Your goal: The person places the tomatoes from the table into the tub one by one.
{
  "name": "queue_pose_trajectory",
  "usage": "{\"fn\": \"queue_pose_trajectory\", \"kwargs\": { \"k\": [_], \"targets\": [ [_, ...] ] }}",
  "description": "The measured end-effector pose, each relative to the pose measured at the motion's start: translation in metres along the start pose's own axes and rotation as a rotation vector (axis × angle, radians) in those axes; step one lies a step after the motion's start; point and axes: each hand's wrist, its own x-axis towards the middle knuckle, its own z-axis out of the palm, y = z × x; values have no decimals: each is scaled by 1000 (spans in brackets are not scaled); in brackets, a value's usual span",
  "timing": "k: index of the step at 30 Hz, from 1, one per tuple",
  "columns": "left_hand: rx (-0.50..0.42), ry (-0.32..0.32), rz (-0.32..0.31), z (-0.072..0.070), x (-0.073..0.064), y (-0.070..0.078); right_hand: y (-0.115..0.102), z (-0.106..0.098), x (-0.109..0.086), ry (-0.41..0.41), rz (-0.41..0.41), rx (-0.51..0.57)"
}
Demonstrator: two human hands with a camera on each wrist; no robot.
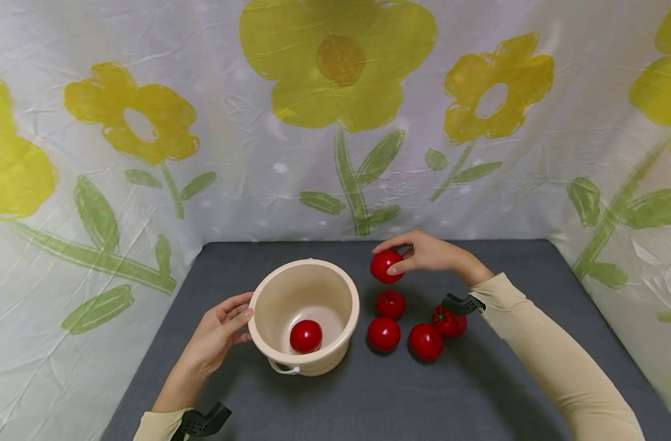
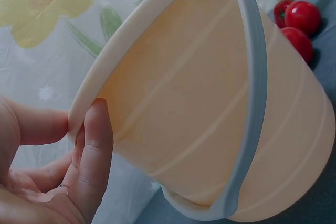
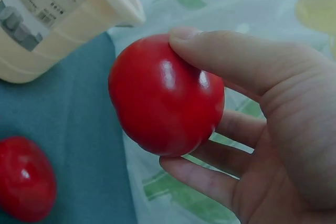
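Observation:
A cream bucket (image 1: 326,365) with a grey handle (image 2: 255,87) stands on the table, one red tomato (image 1: 306,336) lying at its bottom. My left hand (image 1: 216,334) pinches the left side of its rim between thumb and fingers. To the right of the bucket my right hand (image 1: 426,252) holds another tomato (image 3: 165,95), thumb on one side and fingers on the other, raised above the table. Several more tomatoes lie below it: one tomato (image 1: 390,304) just under the hand, another tomato (image 1: 383,335) in front, and a pair further right.
The dark grey table (image 1: 368,398) has its back edge against a white curtain (image 1: 247,202) painted with yellow flowers. A tomato with a green stem (image 1: 450,321) lies partly under the right wrist's black strap (image 1: 463,304). A printed label (image 3: 39,3) shows on the bucket's side.

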Motion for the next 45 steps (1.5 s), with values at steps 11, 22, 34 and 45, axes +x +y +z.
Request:
{"fn": "queue_pose_trajectory", "kwargs": {
  "k": [11, 22, 34, 45],
  "targets": [
    [5, 16, 9, 0, 1, -2, -22, 1, 15, -13, -78, 8],
    [2, 8, -12, 1, 1, 1, -48, 10, 35, -58, -130, 12],
    [-30, -11, 4, 1, -1, 1, -75, 26, 57, -116, -238, 15],
    [-32, -5, 8, 1, 0, 1, -85, 41, 80, -182, -301, 22]
  ]
}}
